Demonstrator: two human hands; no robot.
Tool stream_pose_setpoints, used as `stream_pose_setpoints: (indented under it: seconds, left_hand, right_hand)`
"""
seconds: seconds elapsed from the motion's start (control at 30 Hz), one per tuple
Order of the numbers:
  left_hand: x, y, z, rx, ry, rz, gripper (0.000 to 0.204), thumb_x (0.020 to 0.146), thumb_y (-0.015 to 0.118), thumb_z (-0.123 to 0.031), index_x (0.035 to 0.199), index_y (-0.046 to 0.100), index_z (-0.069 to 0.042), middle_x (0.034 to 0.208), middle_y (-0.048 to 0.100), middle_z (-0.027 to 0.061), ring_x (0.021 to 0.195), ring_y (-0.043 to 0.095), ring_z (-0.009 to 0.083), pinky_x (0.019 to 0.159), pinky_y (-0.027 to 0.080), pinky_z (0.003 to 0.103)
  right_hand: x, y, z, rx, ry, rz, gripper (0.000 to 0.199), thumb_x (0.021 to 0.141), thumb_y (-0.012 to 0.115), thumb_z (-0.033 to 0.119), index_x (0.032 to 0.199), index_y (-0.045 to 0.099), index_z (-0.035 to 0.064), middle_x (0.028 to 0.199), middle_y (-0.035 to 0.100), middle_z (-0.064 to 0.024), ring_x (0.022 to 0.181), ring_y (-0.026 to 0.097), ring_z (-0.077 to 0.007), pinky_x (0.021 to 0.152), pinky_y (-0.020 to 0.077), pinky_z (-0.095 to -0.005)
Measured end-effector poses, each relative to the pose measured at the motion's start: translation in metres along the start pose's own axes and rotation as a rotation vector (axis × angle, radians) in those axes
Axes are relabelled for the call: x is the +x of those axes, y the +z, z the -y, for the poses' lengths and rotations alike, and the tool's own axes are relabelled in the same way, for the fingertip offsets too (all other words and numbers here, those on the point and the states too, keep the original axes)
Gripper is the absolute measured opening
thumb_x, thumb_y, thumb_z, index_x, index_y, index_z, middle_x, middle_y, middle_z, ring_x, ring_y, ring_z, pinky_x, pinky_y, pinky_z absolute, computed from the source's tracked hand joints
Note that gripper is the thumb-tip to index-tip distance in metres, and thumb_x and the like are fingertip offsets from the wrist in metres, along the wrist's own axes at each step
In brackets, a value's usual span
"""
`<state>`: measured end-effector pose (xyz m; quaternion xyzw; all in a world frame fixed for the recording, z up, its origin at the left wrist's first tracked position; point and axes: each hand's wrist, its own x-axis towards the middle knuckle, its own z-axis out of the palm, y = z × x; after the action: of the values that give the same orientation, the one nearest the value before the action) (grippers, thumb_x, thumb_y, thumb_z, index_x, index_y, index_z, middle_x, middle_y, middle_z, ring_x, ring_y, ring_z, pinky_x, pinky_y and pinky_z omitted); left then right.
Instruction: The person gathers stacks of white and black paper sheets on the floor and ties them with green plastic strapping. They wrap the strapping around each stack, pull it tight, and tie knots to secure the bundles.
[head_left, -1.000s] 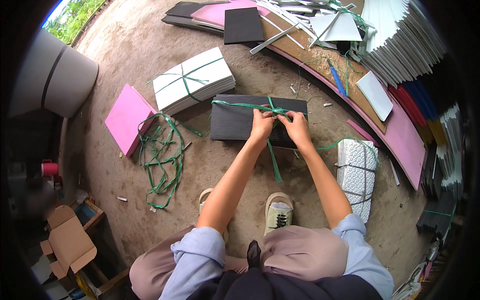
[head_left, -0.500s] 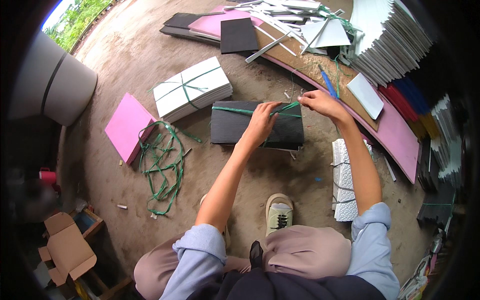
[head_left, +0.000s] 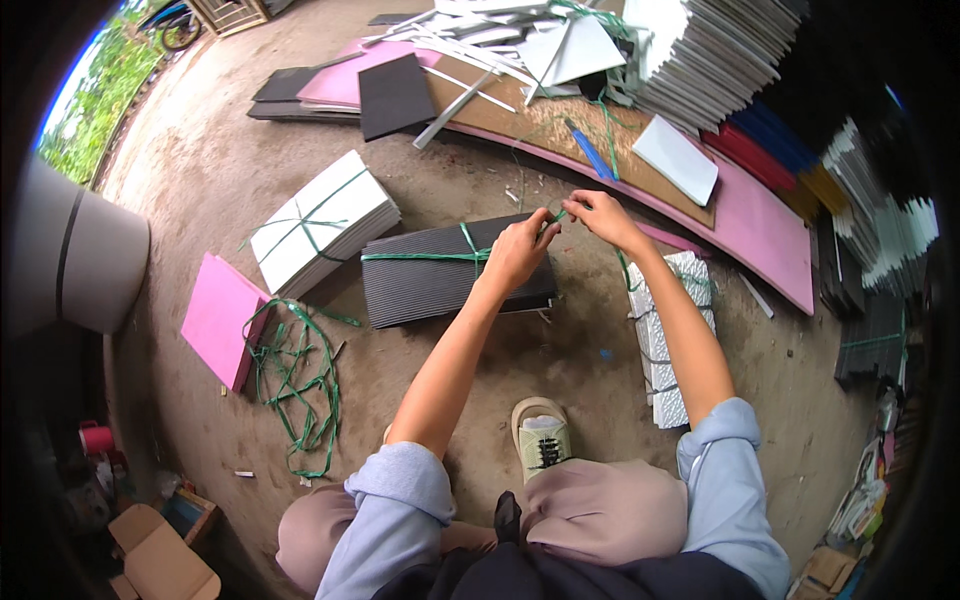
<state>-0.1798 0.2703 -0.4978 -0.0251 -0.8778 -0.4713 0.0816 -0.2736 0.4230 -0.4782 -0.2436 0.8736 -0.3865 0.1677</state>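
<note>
A stack of black ribbed sheets (head_left: 425,290) lies on the floor in front of me, with green plastic twine (head_left: 420,257) running along its top and crossing near the middle. My left hand (head_left: 520,248) is over the stack's right part, fingers pinched on the twine. Just past the stack's far right corner, my right hand (head_left: 600,217) pinches the same twine, close to the left fingertips. A loose length of it hangs below the right hand. Exactly how the strands cross between my fingers is too small to make out.
A tied white stack (head_left: 325,220), a pink block (head_left: 222,318) and tangled green twine (head_left: 300,390) lie left. At right is a tied white embossed bundle (head_left: 660,345). Beyond, a brown board (head_left: 500,110) bears offcuts and a blue-handled tool (head_left: 590,148). Piled sheets (head_left: 710,70) stand far right.
The view has shifted, moving the scene leftward. My hands have come closer together at the stack's right end, and a twine crossing now shows on its top, where my left hand was.
</note>
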Motion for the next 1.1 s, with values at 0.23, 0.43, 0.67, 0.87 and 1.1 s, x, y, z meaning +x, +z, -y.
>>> stream_pose_setpoints:
  seconds: [0.23, 0.43, 0.67, 0.87, 1.1]
  left_hand:
    - [0.018, 0.034, 0.014, -0.142, -0.17, -0.28, 0.018, 0.082, 0.054, -0.019, 0.079, 0.055, -0.001, 0.068, 0.057, 0.0179, 0.062, 0.055, 0.0354, 0.054, 0.041, 0.038]
    - [0.017, 0.047, 0.012, -0.109, -0.203, -0.343, 0.012, 0.081, 0.055, -0.012, 0.078, 0.054, 0.0, 0.065, 0.057, 0.0153, 0.056, 0.056, 0.0292, 0.05, 0.04, 0.033]
    - [0.019, 0.049, 0.013, -0.15, -0.188, -0.395, 0.012, 0.082, 0.055, -0.01, 0.081, 0.056, 0.002, 0.06, 0.056, 0.0114, 0.046, 0.045, 0.0125, 0.046, 0.036, 0.026]
    - [0.017, 0.043, 0.014, -0.124, -0.187, -0.395, 0.012, 0.082, 0.054, -0.01, 0.08, 0.055, 0.001, 0.064, 0.058, 0.0143, 0.051, 0.055, 0.0246, 0.048, 0.04, 0.03]
    - [0.016, 0.037, 0.014, -0.255, -0.207, -0.355, 0.022, 0.085, 0.051, -0.019, 0.08, 0.059, 0.0, 0.061, 0.056, 0.0106, 0.052, 0.047, 0.0114, 0.051, 0.036, 0.027]
  right_hand:
    - [0.04, -0.011, -0.061, -0.205, -0.065, -0.348, 0.027, 0.081, 0.055, 0.025, 0.083, 0.058, -0.0014, 0.079, 0.057, -0.015, 0.079, 0.055, -0.0312, 0.071, 0.0418, -0.0383]
    - [0.096, -0.005, -0.099, -0.411, -0.056, -0.598, 0.025, 0.075, 0.06, 0.008, 0.096, 0.052, -0.0005, 0.093, 0.051, -0.0182, 0.092, 0.048, -0.0345, 0.081, 0.0398, -0.0417]
    - [0.116, 0.009, -0.098, -0.488, 0.099, -0.627, 0.034, 0.073, 0.059, 0.003, 0.104, 0.046, -0.0025, 0.098, 0.047, -0.0188, 0.091, 0.048, -0.0353, 0.079, 0.0406, -0.0413]
    - [0.06, -0.022, -0.054, 0.09, 0.253, -0.46, 0.03, 0.087, 0.045, 0.028, 0.096, 0.048, -0.0001, 0.078, 0.048, -0.009, 0.063, 0.051, -0.0189, 0.06, 0.0457, -0.0315]
    - [-0.073, 0.001, -0.006, 1.041, 0.332, 0.06, 0.03, 0.09, 0.041, 0.033, 0.104, 0.048, 0.0073, 0.064, 0.043, 0.0002, 0.047, 0.038, -0.0068, 0.044, 0.0328, -0.0185]
